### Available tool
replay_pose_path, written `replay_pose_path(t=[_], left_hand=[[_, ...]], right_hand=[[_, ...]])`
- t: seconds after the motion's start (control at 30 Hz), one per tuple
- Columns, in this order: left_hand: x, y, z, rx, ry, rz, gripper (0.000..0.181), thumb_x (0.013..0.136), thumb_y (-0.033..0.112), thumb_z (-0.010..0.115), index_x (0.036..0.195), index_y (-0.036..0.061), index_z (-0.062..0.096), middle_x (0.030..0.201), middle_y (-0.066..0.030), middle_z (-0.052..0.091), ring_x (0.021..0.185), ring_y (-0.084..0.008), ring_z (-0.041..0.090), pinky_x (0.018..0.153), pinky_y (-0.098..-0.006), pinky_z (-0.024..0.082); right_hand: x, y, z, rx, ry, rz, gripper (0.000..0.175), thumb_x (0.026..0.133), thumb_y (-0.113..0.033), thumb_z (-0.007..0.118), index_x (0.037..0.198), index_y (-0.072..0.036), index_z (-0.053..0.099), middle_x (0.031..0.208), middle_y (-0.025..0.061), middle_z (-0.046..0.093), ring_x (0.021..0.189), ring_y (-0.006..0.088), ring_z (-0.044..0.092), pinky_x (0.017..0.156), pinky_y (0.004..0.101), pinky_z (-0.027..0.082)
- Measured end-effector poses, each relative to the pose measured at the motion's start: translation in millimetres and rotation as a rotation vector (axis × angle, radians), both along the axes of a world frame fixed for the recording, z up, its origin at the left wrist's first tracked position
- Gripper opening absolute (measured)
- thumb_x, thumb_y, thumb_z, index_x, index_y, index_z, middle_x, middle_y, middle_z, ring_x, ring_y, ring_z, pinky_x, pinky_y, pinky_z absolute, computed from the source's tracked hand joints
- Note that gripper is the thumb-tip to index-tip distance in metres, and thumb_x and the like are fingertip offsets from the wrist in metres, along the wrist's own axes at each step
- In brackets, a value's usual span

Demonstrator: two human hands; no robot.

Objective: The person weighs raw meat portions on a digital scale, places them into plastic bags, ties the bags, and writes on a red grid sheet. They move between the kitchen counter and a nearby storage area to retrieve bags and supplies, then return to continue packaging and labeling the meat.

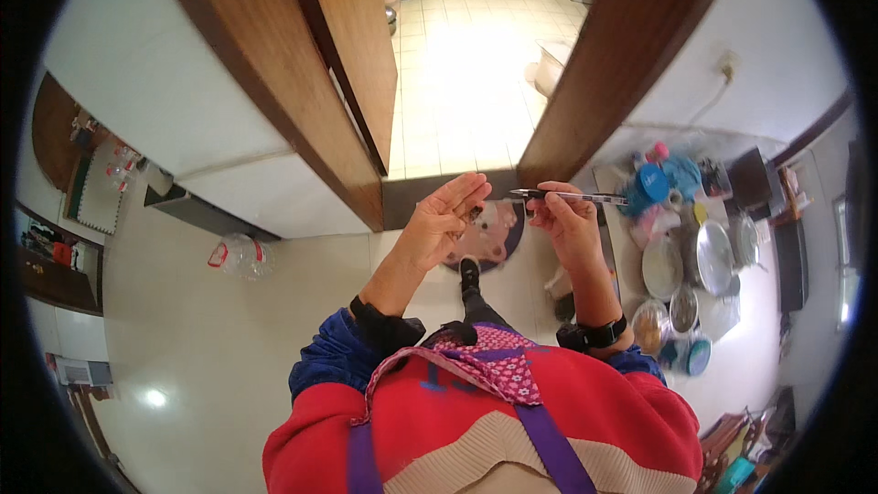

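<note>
My left hand (pixel 439 219) is raised in front of me, its longer fingers stretched out side by side. A small dark brown object (pixel 475 212) shows at its palm side, by the thumb; its kind is not clear. To the right, my right hand (pixel 566 223) pinches a clear-barrelled pen (pixel 576 197) between thumb and fingers. The pen lies almost level, its dark tip pointing at the left hand, with a gap between tip and fingers. Below both hands, a round pink and dark floor mat (pixel 490 237) lies at the doorway, partly covered by the hands.
A brown wooden door (pixel 350 34) stands open onto a tiled room (pixel 466 14). A wooden door frame (pixel 631 48) rises at right. Steel bowls (pixel 713 257) and a blue-lidded container (pixel 650 182) crowd a surface on the right. A large clear plastic bottle (pixel 240 256) lies on the left floor.
</note>
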State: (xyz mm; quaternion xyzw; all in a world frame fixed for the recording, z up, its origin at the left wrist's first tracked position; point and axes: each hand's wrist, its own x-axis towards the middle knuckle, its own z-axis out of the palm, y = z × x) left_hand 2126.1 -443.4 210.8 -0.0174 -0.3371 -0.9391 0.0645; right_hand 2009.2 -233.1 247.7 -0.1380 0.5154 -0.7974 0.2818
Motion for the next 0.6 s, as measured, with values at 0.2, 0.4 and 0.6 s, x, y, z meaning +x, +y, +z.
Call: replay_pose_path(t=[0.2, 0.4, 0.6], left_hand=[[-151.1, -101.4, 20.3, -0.025, -0.295, 0.256, 0.038, 0.09, -0.007, 0.059, 0.128, -0.0011, 0.056, 0.127, -0.0145, 0.06, 0.117, -0.022, 0.06, 0.094, -0.027, 0.052], [-317.0, -247.1, 10.9, -0.018, -0.233, 0.451, 0.043, 0.088, -0.014, 0.051, 0.13, -0.0038, 0.052, 0.131, -0.0168, 0.057, 0.124, -0.0242, 0.054, 0.099, -0.0279, 0.047], [-525.3, -348.0, 13.8, -0.012, -0.155, 0.346, 0.048, 0.083, -0.016, 0.055, 0.129, -0.005, 0.05, 0.13, -0.0176, 0.056, 0.127, -0.0259, 0.052, 0.101, -0.0283, 0.045]], right_hand=[[-183.6, -141.2, 11.5, -0.202, -0.14, 0.221, 0.019, 0.097, -0.01, 0.055, 0.112, -0.002, 0.063, 0.09, 0.0142, 0.07, 0.072, 0.0183, 0.067, 0.07, 0.032, 0.057], [-372.6, -304.8, 5.0, -0.269, -0.165, 0.399, 0.02, 0.096, -0.007, 0.055, 0.112, 0.001, 0.062, 0.095, 0.0165, 0.07, 0.074, 0.0171, 0.067, 0.071, 0.0311, 0.058], [-551.8, -379.7, 9.2, -0.182, -0.143, 0.192, 0.023, 0.094, -0.015, 0.061, 0.113, -0.002, 0.061, 0.092, 0.0134, 0.07, 0.072, 0.0155, 0.064, 0.072, 0.0328, 0.056]])
